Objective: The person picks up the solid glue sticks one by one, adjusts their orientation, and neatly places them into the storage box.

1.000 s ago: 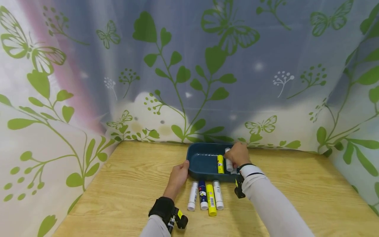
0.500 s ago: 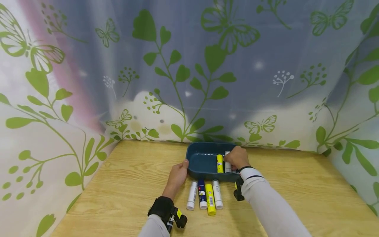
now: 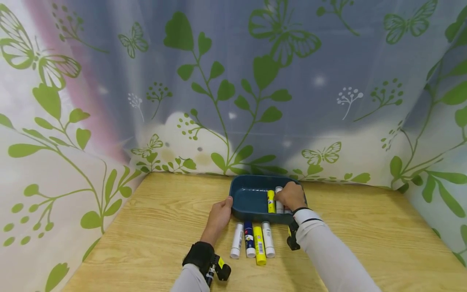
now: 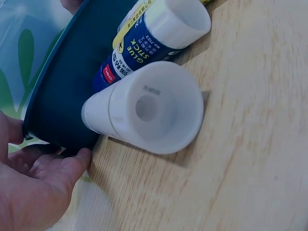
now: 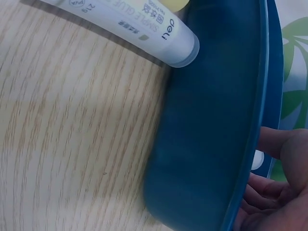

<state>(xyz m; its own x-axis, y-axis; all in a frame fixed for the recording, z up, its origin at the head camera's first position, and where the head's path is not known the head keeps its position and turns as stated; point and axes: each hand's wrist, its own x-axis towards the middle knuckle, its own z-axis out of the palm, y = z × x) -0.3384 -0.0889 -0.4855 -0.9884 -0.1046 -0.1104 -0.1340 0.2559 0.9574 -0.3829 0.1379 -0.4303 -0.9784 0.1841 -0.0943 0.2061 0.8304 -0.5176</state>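
My left hand [image 3: 220, 213] grips the left end of a dark blue tray [image 3: 251, 200], thumb at its rim and fingers low against its outside in the left wrist view. Inside the tray, my right hand [image 3: 292, 195] holds a white glue stick [image 3: 279, 206], partly hidden by the fingers. Left of it lies a yellow glue stick [image 3: 271, 201]. Part of another pale stick [image 3: 288, 211] shows beneath the right hand. Before the tray lie a white glue stick [image 3: 237, 241], a blue one [image 3: 249, 239], a yellow one [image 3: 259, 245] and another white one [image 3: 268, 239], side by side.
The wooden table [image 3: 160, 227] carries the tray near its back edge. Behind it hangs a patterned curtain [image 3: 233, 101], close to the tray's far rim. A camera is strapped to each wrist.
The white glue stick in my right hand has come down and shifted slightly left, toward the yellow one in the tray. My left hand stays on the tray's end.
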